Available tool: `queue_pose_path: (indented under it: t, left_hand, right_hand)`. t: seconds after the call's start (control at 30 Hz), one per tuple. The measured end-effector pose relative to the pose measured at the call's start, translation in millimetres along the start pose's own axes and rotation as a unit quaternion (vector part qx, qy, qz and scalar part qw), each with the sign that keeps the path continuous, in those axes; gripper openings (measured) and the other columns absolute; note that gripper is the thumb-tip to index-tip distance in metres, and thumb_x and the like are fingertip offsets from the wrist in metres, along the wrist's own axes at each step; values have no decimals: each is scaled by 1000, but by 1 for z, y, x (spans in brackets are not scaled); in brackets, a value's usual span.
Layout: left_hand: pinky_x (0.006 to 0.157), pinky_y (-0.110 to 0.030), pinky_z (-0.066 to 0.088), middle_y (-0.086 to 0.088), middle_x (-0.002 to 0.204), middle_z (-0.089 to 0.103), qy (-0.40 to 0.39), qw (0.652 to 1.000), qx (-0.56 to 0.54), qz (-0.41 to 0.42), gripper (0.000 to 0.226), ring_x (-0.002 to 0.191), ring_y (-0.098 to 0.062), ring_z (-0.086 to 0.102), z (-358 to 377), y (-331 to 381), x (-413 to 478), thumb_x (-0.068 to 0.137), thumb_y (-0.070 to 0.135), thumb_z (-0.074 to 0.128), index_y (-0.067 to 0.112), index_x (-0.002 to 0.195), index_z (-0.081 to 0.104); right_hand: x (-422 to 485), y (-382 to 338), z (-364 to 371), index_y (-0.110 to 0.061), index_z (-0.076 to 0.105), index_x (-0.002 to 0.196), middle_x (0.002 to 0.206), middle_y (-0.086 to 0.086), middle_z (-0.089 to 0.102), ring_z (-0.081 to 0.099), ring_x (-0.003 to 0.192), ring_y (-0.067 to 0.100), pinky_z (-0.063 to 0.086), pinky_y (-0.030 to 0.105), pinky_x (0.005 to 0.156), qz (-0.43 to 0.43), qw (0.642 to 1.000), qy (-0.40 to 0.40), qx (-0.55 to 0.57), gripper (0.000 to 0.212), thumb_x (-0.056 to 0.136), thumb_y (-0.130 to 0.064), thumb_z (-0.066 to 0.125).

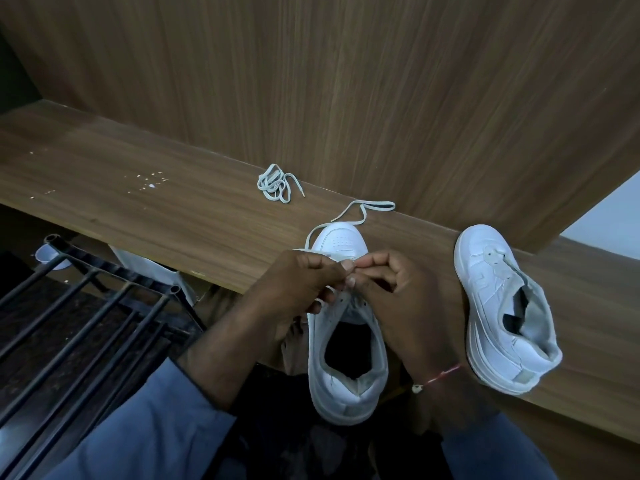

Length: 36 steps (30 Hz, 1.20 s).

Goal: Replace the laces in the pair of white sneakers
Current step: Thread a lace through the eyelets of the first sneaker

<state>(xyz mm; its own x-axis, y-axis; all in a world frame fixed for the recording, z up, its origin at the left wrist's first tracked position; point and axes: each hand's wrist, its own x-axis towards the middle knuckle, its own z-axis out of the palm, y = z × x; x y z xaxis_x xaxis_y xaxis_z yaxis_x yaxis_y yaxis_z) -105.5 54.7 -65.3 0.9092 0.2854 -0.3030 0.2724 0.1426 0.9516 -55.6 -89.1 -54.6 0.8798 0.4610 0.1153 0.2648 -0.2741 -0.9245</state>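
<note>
Now | step, by the look: you thread the lace (379, 205) through the sneaker (346, 344) between your hands — toe on the ledge (173, 202) | grip: left hand (304, 282) and right hand (394, 289) both pinch lace | next, likely: aim the tip, pull slack through.

The near sneaker (346, 341) points its toe to 12 o'clock, toe on the surface (156, 188) edge and heel off it towards the person. Left grip (304, 282) and right grip (398, 289) meet above its front. Its lace (360, 211) trails from the toe at 12 o'clock to the back panel (346, 81). The spare lace (277, 183) lies on the surface at 11 o'clock. The second sneaker (502, 306) lies tilted at 3 o'clock. A bar rack (86, 306) stands at 9 o'clock, below the surface.
</note>
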Motion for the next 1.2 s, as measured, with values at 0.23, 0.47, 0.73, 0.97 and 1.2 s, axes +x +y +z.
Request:
queue_pose_path:
  t: [0.23, 0.47, 0.73, 0.97, 1.2]
  left_hand:
    - [48, -23, 49, -12, 65, 65, 138, 988, -42, 51, 22, 54, -18, 60, -4, -16, 18, 88, 11, 67, 2, 68, 62]
    - [54, -26, 51, -19, 65, 65, 145, 987, -39, 55, 24, 58, -23, 58, -1, -27, 30, 84, 6, 71, -15, 79, 61]
    - [47, -22, 45, -12, 58, 56, 126, 990, -62, 31, 25, 49, -16, 48, 1, -30, 34, 82, 9, 73, -11, 73, 62]
    - [42, -16, 33, -4, 48, 47, 134, 990, -39, 19, 34, 40, -9, 39, 5, -30, 37, 76, 7, 76, 9, 50, 55]
    - [42, -19, 33, -10, 56, 50, 127, 991, -39, 6, 20, 45, -15, 41, 7, -29, 38, 75, 14, 76, 3, 67, 62]
  right_hand:
    - [7, 15, -6, -24, 70, 88, 92, -12, 68, 60, 86, -5, 44, 7, 73, -30, 985, -12, -169, 12, 84, -13, 68]
    - [7, 14, 7, -12, 59, 113, 106, 5, 59, 59, 95, 23, 46, 28, 78, -13, 938, -141, -315, 29, 86, -20, 66]
    - [6, 20, 30, -25, 63, 97, 97, -5, 60, 58, 91, 16, 45, 29, 74, -23, 908, -26, -417, 41, 82, -43, 29]
    - [20, 37, 31, -22, 72, 86, 92, 0, 66, 62, 84, 16, 51, 29, 70, -8, 961, -2, -276, 21, 84, -30, 52]
    - [19, 36, 32, -15, 64, 88, 103, 5, 58, 55, 98, 23, 47, 38, 82, -3, 961, 32, -276, 11, 92, -18, 55]
